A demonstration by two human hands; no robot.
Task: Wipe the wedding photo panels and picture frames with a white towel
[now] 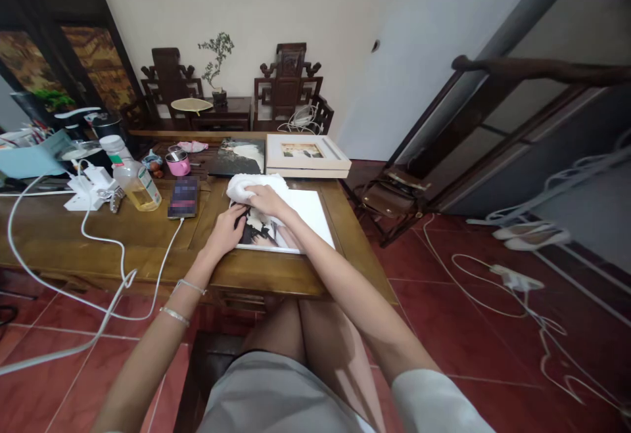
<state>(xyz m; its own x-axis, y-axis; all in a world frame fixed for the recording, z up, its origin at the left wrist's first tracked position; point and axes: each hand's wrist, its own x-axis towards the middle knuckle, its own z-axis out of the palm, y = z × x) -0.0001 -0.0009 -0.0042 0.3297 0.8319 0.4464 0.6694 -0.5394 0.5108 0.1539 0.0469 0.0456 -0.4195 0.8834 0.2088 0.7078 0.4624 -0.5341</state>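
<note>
A large photo print (305, 219) with a white border lies flat on the wooden table (148, 242) in front of me. My right hand (266, 200) presses a crumpled white cloth (251, 185) onto the print's upper left part, fingers curled over it. My left hand (225, 229) rests on the print's left edge, fingers bent down and holding it in place. Two bracelets (180, 301) sit on my left wrist.
Behind the print lie a white picture frame (305, 156) and a dark photo (237, 156). To the left are a phone (184, 198) on a white cable, a bottle (133, 177), a pink cup (178, 163) and a power strip (91, 186). Cables (497, 275) trail over the red tile floor.
</note>
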